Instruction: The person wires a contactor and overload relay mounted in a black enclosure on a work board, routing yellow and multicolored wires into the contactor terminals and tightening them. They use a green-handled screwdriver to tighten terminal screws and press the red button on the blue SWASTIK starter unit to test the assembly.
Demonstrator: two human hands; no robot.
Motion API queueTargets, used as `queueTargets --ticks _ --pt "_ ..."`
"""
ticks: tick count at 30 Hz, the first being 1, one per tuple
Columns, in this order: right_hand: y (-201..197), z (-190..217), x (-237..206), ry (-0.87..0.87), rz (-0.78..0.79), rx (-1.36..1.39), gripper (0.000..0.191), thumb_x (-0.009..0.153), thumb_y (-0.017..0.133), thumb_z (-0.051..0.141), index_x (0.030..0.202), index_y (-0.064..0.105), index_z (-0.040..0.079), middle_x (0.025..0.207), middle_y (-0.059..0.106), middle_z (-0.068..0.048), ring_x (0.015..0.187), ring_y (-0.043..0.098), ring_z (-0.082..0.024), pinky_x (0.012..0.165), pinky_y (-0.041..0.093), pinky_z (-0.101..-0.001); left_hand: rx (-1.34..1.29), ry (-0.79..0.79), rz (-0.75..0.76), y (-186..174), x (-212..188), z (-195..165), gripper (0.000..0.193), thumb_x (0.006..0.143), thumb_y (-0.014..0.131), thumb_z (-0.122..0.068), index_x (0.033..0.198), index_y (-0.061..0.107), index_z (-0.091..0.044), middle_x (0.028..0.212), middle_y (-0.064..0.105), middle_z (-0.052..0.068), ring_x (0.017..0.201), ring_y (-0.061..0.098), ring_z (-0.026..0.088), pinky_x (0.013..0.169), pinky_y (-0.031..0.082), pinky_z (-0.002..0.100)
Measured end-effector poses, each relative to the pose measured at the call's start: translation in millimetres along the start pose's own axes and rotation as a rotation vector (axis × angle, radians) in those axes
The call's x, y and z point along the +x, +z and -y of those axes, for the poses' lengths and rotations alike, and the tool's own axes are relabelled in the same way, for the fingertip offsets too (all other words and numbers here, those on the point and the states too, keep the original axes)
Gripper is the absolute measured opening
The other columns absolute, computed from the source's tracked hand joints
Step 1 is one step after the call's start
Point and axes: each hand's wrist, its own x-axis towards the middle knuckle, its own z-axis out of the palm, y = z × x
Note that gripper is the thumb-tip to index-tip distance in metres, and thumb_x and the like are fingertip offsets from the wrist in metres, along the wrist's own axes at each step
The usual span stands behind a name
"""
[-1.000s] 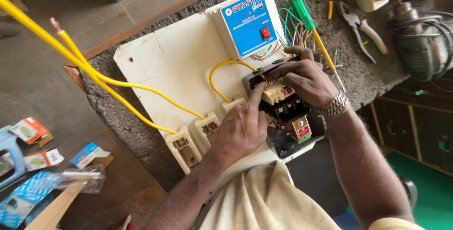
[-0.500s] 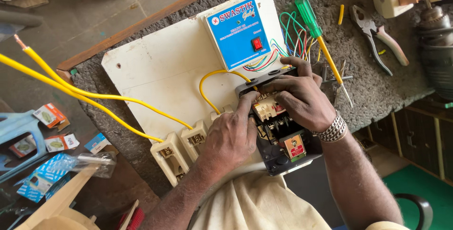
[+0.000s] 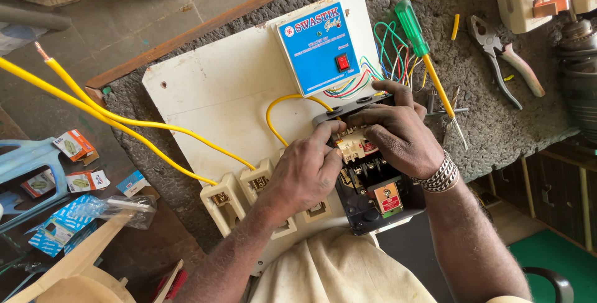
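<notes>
Landmark: white board (image 3: 224, 85), lying flat on the grey desk (image 3: 497, 122).

1. Black switch box (image 3: 373, 197) — at the board's near right corner, cover off, cream and red parts showing inside.
2. My left hand (image 3: 308, 172) — over the box's left side, fingers pinched on a small cream part at its top.
3. My right hand (image 3: 398, 132) — curled over the box's upper edge, fingertips pressing at the same part; what sits under them is hidden.
4. Blue box with a red switch (image 3: 320, 48) — at the board's far right, coloured wires (image 3: 388, 54) running from it toward the black box.
5. Yellow cable (image 3: 124, 119) — crossing the board's left edge.
6. Cream fuse holders (image 3: 239, 194) — along the board's near edge.
7. Green screwdriver (image 3: 426, 60) and pliers (image 3: 504, 60) — right of the board.

Step, as I judge it: seating a part inside the black box. The next move calls for steady fingertip pressure, keeping the wires out of the way.
</notes>
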Motion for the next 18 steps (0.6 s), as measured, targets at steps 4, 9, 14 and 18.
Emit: queueTargets --ticks 4,9,14,18 --pt "0.7 -2.5 1.1 0.009 -0.002 -0.005 0.038 0.081 0.057 0.024 0.113 0.078 0.018 0.123 0.073 0.003 0.147 0.031 -0.028 0.110 0.020 -0.0520 -0.097 0.032 -0.002 -7.5 -2.7 -0.4 0.043 0.094 0.049 -0.015 0.135 0.057 -0.004 0.073 0.072 0.017 0.069 0.073 0.033 0.073 0.055 0.048" --pt "3.3 -2.9 -0.2 -0.034 -0.029 0.001 0.036 0.085 0.059 0.026 0.115 0.077 0.017 0.129 0.069 -0.001 0.148 0.030 -0.029 0.111 0.019 -0.0529 -0.032 0.033 -0.081 -8.3 -14.3 2.0 0.045 0.097 0.050 -0.017 0.140 0.053 -0.003 0.074 0.072 0.019 0.071 0.073 0.033 0.076 0.056 0.047" --pt "5.0 1.7 -1.5 -0.015 -0.004 -0.001 0.041 0.082 0.058 0.028 0.117 0.077 0.019 0.131 0.070 0.000 0.148 0.030 -0.029 0.111 0.019 -0.0533 0.036 0.118 -0.115 -2.0 -22.6 5.3 0.043 0.099 0.054 -0.017 0.140 0.054 -0.002 0.075 0.071 0.022 0.075 0.074 0.036 0.080 0.057 0.050" --pt "-0.1 4.4 -0.8 -0.004 0.056 -0.013 0.048 0.083 0.057 0.029 0.126 0.075 0.019 0.131 0.070 0.000 0.152 0.021 -0.034 0.110 0.017 -0.0577 0.280 0.096 -0.149 3.0 -22.8 6.6 0.046 0.095 0.057 -0.018 0.139 0.055 -0.006 0.072 0.070 0.022 0.070 0.072 0.038 0.075 0.056 0.052"
